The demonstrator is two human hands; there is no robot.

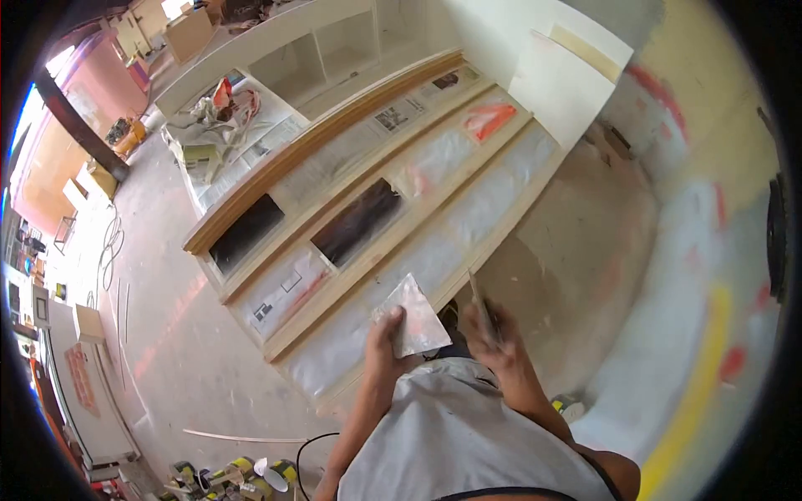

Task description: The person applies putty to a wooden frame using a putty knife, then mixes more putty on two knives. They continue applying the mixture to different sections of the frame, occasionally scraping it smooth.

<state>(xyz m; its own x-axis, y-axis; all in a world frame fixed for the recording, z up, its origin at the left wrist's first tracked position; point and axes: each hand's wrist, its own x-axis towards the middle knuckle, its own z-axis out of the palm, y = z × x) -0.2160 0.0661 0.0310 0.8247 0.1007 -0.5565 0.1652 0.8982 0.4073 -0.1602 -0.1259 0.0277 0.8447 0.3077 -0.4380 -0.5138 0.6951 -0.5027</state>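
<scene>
My left hand (384, 338) is closed on a flat, pale square plate (416, 316) with smudges on its face, the thumb lying over its near edge. To its right, my right hand (499, 344) grips a thin flat blade-like tool (479, 302), seen almost edge-on and blurred by motion. What kind of tool it is I cannot tell. Both hands are in front of my body, close to the near edge of a wooden-framed panel (361, 313). Its long wooden strips separate bays covered with paper and plastic film.
Cloths and papers (219, 125) lie on a surface beyond the panel. White shelving (334, 54) stands behind it, and a white board (572, 63) at the right. Several cans (238, 476) sit on the floor at lower left, near a black cable (302, 455). A paint-marked wall (668, 392) rises right.
</scene>
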